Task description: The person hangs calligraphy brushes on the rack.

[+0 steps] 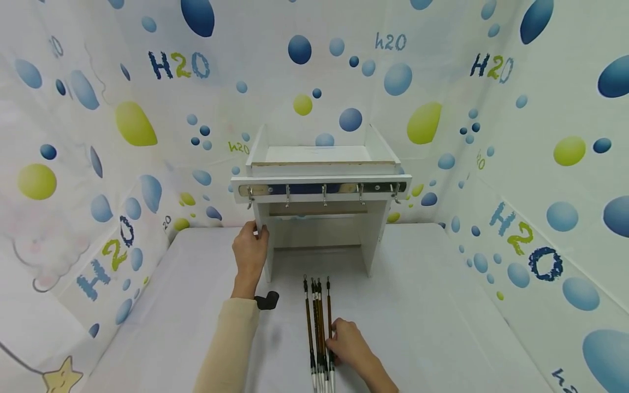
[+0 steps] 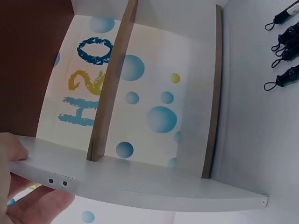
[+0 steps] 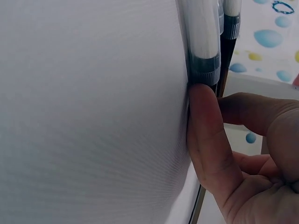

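- Five brushes point(image 1: 317, 322) lie on the table point(image 1: 427, 305), loops toward the stand point(image 1: 324, 178); three sit close together, with one slightly apart on each side.
- The right hand point(image 1: 351, 344) pinches the rightmost brush between thumb and fingers, just beside its cap point(image 3: 205, 72); the fingers are closed to the shaft's thickness.
- The left hand point(image 1: 249, 251) grips the front edge of the stand's left panel point(image 2: 140, 186), thumb inside, fingers outside, parted only by the panel.
- Five hooks point(image 1: 324, 195) line the front board, which overhangs both side panels; two crossbars point(image 1: 316, 248) span them lower down.
- One black piece point(image 1: 267, 301) rests beside the left sleeve point(image 1: 231, 338).
- A short gap separates brush loops from stand; table stretches wide on both sides, its far edge near the stand.
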`<control>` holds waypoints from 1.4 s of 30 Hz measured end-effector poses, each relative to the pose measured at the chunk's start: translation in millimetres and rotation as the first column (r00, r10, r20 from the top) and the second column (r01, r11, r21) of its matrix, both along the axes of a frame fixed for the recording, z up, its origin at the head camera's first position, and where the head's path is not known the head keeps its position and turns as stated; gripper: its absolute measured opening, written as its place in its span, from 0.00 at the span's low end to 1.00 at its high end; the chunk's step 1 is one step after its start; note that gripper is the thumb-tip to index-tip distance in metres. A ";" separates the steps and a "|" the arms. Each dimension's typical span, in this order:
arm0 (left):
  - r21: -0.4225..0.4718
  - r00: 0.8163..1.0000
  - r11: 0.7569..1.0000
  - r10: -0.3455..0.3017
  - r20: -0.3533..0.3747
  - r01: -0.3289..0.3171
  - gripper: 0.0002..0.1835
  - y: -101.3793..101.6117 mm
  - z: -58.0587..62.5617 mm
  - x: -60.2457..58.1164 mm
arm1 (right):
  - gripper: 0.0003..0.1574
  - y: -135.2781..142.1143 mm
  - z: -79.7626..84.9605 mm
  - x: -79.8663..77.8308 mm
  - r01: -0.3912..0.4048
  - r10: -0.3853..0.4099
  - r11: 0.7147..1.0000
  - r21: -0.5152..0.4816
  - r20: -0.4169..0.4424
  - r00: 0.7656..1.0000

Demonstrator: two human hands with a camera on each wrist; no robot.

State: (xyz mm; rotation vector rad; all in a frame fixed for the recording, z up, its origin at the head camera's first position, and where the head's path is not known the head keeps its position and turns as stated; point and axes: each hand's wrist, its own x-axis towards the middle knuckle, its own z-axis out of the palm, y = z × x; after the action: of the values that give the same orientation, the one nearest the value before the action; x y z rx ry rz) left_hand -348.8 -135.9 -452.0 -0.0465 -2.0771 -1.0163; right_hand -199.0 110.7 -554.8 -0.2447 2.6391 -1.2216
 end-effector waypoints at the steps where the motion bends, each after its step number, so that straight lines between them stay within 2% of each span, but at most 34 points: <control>1: -0.002 1.000 1.000 0.000 -0.004 0.000 0.12 -0.3 -0.2 -0.6 | 0.23 -0.2 0.3 -0.3 0.002 -0.002 1.000 -0.003 0.003 1.000; 7: -0.005 1.000 1.000 0.008 -0.028 -0.008 0.11 -1.2 -0.4 -1.9 | 0.23 -2.0 -0.2 -2.5 0.023 -0.023 1.000 -0.002 0.010 1.000; 12: -0.005 1.000 1.000 0.011 -0.008 -0.011 0.10 -1.8 0.7 -1.0 | 0.21 -2.8 -1.5 -3.2 0.033 -0.033 0.999 0.001 0.021 0.999; 20: -0.009 1.000 1.000 0.017 0.013 -0.017 0.10 -2.3 0.8 -0.6 | 0.22 -3.4 1.5 -3.0 0.032 -0.032 0.999 -0.004 -0.007 0.999; 25: -0.015 1.000 1.000 0.018 0.014 -0.018 0.10 -2.6 0.2 -0.7 | 0.26 -1.8 10.3 -3.4 0.026 -0.027 0.999 -0.022 -0.053 0.998; 30: -0.014 1.000 1.000 0.020 0.015 -0.020 0.10 -3.3 0.2 -1.4 | 0.24 0.7 22.2 -5.1 0.024 -0.026 1.000 -0.020 -0.106 0.994; 36: -0.015 1.000 1.000 0.019 0.018 -0.019 0.11 -3.5 -0.1 -1.9 | 0.24 2.9 36.3 -7.2 0.048 -0.052 0.998 -0.030 -0.153 0.987; 42: -0.019 1.000 1.000 0.026 0.011 -0.026 0.09 -2.7 0.3 -1.8 | 0.25 4.9 45.9 -9.9 0.084 -0.080 0.996 0.005 -0.228 0.970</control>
State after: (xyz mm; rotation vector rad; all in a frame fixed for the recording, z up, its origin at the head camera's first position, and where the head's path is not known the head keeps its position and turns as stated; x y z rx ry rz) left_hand -350.6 -138.6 -451.7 -0.0235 -2.0920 -0.9841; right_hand -208.9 115.7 -508.9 -0.2919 2.8786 -1.2684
